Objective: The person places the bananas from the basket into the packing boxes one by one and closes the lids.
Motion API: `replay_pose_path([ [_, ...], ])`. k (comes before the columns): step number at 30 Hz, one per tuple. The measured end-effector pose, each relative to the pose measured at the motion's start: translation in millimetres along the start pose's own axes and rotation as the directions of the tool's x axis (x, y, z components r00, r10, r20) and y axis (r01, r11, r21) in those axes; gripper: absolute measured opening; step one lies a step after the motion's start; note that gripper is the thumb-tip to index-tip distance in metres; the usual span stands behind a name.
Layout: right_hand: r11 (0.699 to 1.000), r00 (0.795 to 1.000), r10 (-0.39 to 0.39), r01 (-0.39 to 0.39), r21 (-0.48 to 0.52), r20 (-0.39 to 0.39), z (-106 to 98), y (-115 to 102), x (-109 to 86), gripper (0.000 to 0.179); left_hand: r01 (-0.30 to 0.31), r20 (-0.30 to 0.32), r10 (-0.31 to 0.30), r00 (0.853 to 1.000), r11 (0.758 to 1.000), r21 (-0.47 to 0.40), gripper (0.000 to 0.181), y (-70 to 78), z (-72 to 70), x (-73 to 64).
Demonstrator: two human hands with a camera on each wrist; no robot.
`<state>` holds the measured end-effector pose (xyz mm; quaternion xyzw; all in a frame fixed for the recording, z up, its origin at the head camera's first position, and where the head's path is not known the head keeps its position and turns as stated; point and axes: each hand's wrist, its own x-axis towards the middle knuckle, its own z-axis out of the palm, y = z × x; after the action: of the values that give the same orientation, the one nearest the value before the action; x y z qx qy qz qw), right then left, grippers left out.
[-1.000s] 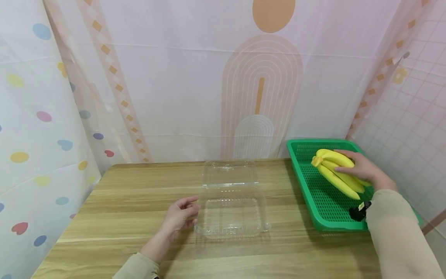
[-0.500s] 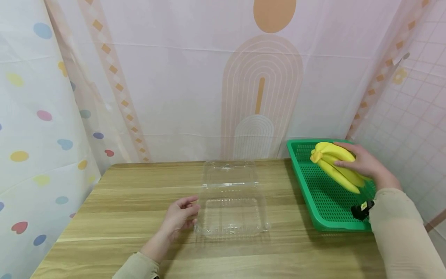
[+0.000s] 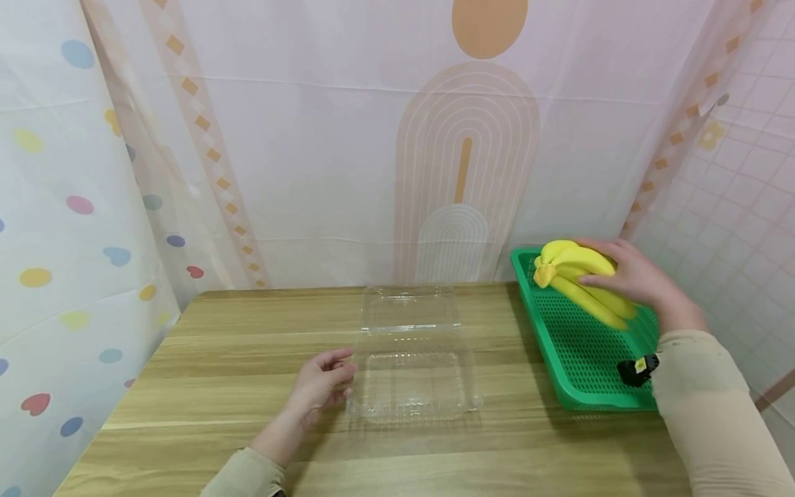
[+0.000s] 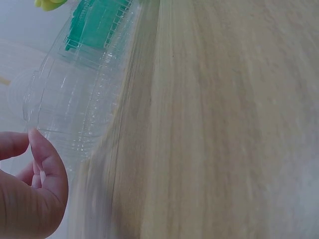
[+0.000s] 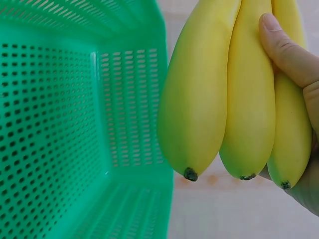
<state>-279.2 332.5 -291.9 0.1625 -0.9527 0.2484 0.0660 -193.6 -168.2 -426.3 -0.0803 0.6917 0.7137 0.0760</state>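
My right hand point(image 3: 633, 273) grips a bunch of yellow bananas point(image 3: 580, 262) above the green basket, with the stem end facing left. In the right wrist view the thumb presses on the bananas point(image 5: 249, 99), whose dark tips point down. A clear plastic clamshell box point(image 3: 413, 328) lies on the table with its lid folded back. At the box's left side rests my left hand point(image 3: 318, 383), fingers loosely bent, their tips at its edge. The left wrist view has the thumb and forefinger a little apart beside the clear plastic point(image 4: 65, 109); whether they touch it I cannot tell.
A green perforated basket point(image 3: 611, 400) stands at the table's right end. The wooden table point(image 3: 248, 359) backs onto a patterned curtain point(image 3: 310, 172). A black wrist camera point(image 3: 638, 371) sits under the right wrist.
My right hand has raised the bananas out of the basket's lower part and shifted them slightly left. The left hand and the clamshell box have stayed in place.
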Motion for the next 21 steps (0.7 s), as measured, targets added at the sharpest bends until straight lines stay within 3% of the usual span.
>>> replay_pose_path([
  [21, 0.988, 0.987, -0.154, 0.153, -0.026, -0.053, 8.8, -47.2, 8.1, 0.067, 0.005, -0.018, -0.006, 1.0, 1.0, -0.021, 0.044, -1.9, 3.6, 1.7],
])
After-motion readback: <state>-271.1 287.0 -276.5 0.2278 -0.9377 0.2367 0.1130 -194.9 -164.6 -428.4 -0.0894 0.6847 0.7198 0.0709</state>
